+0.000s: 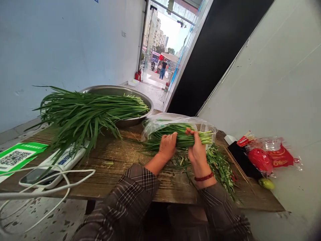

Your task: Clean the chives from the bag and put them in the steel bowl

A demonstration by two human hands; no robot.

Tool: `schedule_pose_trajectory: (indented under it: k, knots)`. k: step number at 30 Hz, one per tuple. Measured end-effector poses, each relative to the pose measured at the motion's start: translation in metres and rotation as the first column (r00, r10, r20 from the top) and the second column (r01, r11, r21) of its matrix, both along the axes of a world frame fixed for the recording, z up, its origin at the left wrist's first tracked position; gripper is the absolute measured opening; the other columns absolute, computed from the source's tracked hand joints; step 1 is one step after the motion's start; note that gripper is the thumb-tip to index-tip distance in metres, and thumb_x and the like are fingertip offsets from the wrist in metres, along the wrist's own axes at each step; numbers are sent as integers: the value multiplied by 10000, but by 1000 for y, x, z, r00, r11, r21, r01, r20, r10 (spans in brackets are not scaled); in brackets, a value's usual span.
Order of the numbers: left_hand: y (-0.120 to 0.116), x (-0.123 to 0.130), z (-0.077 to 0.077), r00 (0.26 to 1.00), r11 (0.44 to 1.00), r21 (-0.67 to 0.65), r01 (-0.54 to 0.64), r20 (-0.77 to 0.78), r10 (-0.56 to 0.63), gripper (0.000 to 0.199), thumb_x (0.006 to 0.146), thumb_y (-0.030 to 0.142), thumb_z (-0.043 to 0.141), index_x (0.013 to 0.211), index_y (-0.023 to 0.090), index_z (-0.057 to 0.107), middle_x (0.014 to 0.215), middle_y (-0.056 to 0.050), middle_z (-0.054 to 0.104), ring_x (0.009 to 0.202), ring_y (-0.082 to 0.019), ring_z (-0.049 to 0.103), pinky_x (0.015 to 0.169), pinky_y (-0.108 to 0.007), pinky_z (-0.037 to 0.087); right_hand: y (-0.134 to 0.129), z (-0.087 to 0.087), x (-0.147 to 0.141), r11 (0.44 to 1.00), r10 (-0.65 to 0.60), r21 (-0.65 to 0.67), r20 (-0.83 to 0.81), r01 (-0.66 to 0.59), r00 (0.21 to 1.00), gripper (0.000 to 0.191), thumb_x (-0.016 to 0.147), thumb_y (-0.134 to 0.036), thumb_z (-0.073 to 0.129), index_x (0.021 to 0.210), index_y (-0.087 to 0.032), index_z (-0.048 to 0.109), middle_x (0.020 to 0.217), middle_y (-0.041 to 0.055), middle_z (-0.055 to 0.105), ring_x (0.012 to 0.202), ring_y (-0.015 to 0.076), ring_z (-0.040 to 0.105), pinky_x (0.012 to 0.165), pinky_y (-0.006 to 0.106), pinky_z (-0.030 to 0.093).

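A bunch of garlic chives (183,131) lies across an opened clear plastic bag (173,117) on the wooden table. Its pale cut ends point right and its green leaves point left. My left hand (168,146) is closed at the near side of the bunch, around some stalks. Closer to the pale ends, my right hand (197,150) wraps round the stalks, thumb and fingers curled over them. Loose green trimmings (222,167) are heaped beside my right wrist. A large metal basin (112,88) carries a bigger pile of garlic chives (85,110), whose leaves hang over its rim.
A phone (41,177), a white cable (67,182) and a green QR code card (18,157) are at the left. Thin wooden sticks (239,167), a black bag (242,159) and red packages (260,159) lie right. The wooden table (110,180) ends near my forearms.
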State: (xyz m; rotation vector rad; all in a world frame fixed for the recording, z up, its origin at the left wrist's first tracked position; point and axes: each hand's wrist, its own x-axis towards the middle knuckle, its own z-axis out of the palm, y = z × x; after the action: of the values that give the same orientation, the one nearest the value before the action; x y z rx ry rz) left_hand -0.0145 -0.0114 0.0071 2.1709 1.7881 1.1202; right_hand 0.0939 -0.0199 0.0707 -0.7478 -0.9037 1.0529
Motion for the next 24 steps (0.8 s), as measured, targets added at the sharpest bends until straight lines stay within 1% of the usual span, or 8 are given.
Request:
schedule_pose_trajectory:
  k: [6,8,11,14,18,20,22,24]
  knots:
    - [22,-27,-14,988,992,-92,-85,120,96,392,746,14,500,1077,195,606,1026,-88,708,1013,-242,643,915,-355,418,-9,79,69,986,-57,154,-60,66,997,169,811,-303,644,715,-207,545,632,-70,581,670,99,633,850,324,563]
    - [30,-34,-18,974,983,-138,-124,174,147,361,774,30,482,1070,180,624,960,-85,726,946,-229,665,851,-322,451,-14,103,98,962,-152,213,-90,168,984,175,826,-249,598,672,-212,523,598,-75,512,610,93,596,826,325,572]
    - [39,-41,-19,937,961,-192,-200,251,245,321,881,98,389,1102,127,620,862,-90,732,860,-214,682,780,-301,485,-25,130,132,868,-337,328,-163,373,927,234,845,-181,509,615,-223,529,613,-50,467,585,101,563,803,328,573]
    - [37,-41,-10,902,943,-183,-279,286,323,317,936,238,406,1137,93,602,1003,-147,713,996,-257,655,866,-356,482,-41,140,144,839,-378,366,-139,402,915,246,843,-168,518,609,-228,564,629,-34,460,608,116,562,807,342,568]
    - [16,-36,11,872,933,-14,-359,350,341,404,881,300,550,1248,132,533,1236,-148,622,1202,-302,535,1002,-442,412,-65,138,135,895,-262,370,-17,250,965,194,873,-292,577,691,-228,592,648,-35,494,640,124,583,800,353,574]
    - [3,-34,27,887,949,99,-301,395,240,372,869,280,566,1222,163,549,1160,-110,651,1149,-282,560,1005,-449,410,-77,137,127,927,-165,351,70,131,984,202,883,-361,594,740,-219,600,644,-40,520,653,121,601,796,342,574]
    - [-13,-33,47,885,972,171,-162,462,66,336,864,284,571,1181,169,569,1069,-89,667,1032,-243,607,971,-424,442,-88,136,117,951,-55,309,169,0,984,216,871,-412,622,786,-214,609,645,-42,549,676,126,627,797,338,574]
    - [-30,-30,71,804,975,223,14,578,-144,382,863,326,581,1205,157,551,1069,-93,658,957,-202,626,931,-380,473,-97,132,103,961,71,241,256,-135,964,243,849,-452,650,823,-213,614,657,-38,578,705,142,654,784,342,578]
